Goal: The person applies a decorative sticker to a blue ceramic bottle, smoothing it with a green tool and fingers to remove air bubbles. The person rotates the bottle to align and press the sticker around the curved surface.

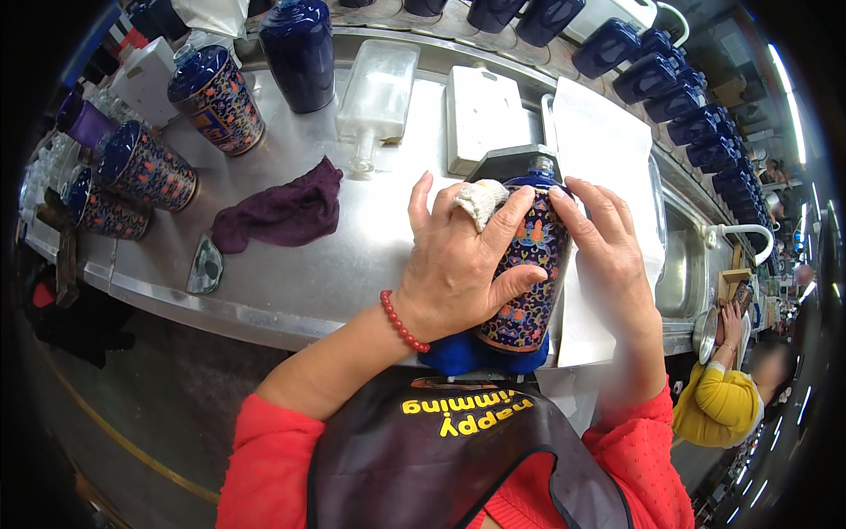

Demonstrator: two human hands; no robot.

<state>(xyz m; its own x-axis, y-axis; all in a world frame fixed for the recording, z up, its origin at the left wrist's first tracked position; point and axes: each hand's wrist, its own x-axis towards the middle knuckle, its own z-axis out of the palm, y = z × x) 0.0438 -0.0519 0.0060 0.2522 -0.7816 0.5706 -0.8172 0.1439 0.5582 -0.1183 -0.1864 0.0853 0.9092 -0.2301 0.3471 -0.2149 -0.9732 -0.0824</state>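
Observation:
A dark blue bottle [527,304] with a colourful floral pattern leans back on a blue pad at the bench's near edge, its clear neck pointing away from me. My left hand [463,260] lies over its left side, thumb stretched across the pattern. A bunched white cloth [481,203] is held between that hand's fingers, near the bottle's shoulder. My right hand [610,251] is at the right side, fingers stretched out and fingertips touching the upper edge of the pattern. Its thumb is hidden. Beneath the bottle shows the blue pad [458,353].
On the metal bench [291,304] lie a purple cloth [286,207], a clear glass bottle [381,93] and a white block [483,110]. Patterned bottles [218,101] stand left. White paper [599,123] and a sink [677,273] are right. A person in yellow [718,401] works farther right.

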